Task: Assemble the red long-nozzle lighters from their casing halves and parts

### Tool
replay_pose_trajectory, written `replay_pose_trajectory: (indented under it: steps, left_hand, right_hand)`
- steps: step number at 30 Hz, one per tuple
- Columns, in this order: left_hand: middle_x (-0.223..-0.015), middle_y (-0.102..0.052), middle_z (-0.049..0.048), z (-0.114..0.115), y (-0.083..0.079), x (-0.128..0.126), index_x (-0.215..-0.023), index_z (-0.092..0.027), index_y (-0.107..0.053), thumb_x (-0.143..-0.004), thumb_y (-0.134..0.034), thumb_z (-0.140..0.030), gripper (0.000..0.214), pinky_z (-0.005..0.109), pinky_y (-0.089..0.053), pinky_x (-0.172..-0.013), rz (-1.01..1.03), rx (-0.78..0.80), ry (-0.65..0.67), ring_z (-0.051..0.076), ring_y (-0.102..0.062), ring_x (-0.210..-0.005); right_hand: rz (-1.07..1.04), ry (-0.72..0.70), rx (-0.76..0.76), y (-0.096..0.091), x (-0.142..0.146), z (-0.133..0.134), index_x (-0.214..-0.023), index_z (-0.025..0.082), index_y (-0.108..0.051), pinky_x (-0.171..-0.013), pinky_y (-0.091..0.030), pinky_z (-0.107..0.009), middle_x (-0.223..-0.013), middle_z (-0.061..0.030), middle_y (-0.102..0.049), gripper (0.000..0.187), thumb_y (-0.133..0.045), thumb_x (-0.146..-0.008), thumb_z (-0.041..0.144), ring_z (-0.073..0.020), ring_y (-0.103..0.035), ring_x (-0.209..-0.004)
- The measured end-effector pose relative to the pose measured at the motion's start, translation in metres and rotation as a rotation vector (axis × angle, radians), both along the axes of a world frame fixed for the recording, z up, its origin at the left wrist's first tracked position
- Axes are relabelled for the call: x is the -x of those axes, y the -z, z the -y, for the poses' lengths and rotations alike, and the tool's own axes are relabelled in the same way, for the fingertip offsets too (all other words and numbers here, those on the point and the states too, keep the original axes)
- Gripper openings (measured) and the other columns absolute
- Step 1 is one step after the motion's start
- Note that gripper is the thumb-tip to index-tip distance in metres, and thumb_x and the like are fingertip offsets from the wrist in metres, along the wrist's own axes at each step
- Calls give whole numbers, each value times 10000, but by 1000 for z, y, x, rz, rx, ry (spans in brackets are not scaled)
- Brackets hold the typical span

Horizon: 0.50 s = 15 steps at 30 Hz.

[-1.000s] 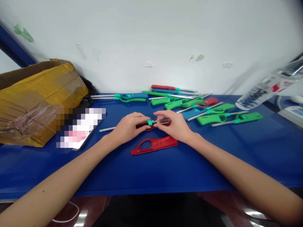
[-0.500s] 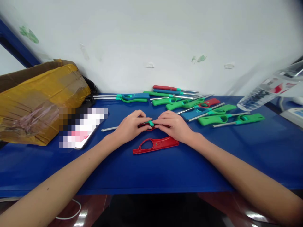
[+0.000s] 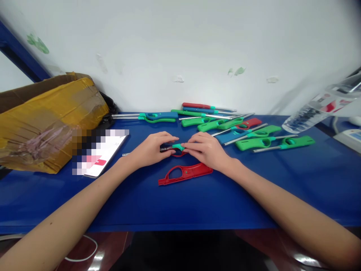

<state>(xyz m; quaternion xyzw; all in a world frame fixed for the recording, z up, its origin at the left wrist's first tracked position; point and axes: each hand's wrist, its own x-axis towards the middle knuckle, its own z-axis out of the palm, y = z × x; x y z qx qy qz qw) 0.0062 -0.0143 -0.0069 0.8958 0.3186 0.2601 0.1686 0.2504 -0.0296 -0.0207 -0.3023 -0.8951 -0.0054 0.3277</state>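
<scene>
On the blue table lies an opened gas lighter with a red lower shell [image 3: 178, 153], a green trigger piece [image 3: 177, 146] and a metal tube [image 3: 125, 154]. My right hand [image 3: 207, 148] has its thumb and fingers closed on the lighter's handle end, beside the trigger piece, and hides that end. Over the tube, my left hand [image 3: 150, 150] has its thumb and forefinger apart, with a gap showing between them. A loose red handle half [image 3: 186, 173], hollow side up, lies just in front of both hands.
Several assembled lighters [image 3: 254, 143] in green, blue and red lie toward the wall. A taped cardboard box [image 3: 53, 124] and a phone [image 3: 108, 152] are at left. At right are a water bottle [image 3: 316, 105] and a pale device [image 3: 351, 137].
My left thumb and forefinger have spread and drawn back left from the green trigger piece, which now shows more. My right hand stays on the lighter.
</scene>
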Motion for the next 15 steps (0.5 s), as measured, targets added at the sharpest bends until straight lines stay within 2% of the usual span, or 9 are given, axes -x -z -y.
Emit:
replay_pose_trajectory:
  steps: [6, 11, 15]
  left_hand:
    - [-924, -727, 44, -3, -6, 4, -982, -203, -745, -886, -598, -256, 184, 256, -515, -711, -42, 30, 10, 154, -669, -793]
    - [-854, -732, 32, -1, -2, 1, -958, -198, -746, -869, -604, -268, 181, 250, -511, -665, -3, 19, -90, 145, -660, -721]
    - [-829, -724, 31, -1, -1, 0, -957, -191, -744, -844, -640, -267, 171, 238, -510, -649, 5, 35, -74, 140, -650, -703]
  right_hand:
    - [42, -34, -65, -1, -1, -1, -1055, 205, -755, -749, -505, -369, -877, -85, -723, 249, -557, -956, 319, -212, -620, -834]
    - [107, -55, -67, -3, -2, -1, -1067, 236, -747, -785, -495, -385, -888, -68, -736, 251, -528, -972, 311, -225, -624, -903]
    - [62, -21, -59, -2, -1, -1, -1042, 230, -758, -767, -497, -378, -894, -81, -728, 249, -541, -965, 326, -219, -617, -866]
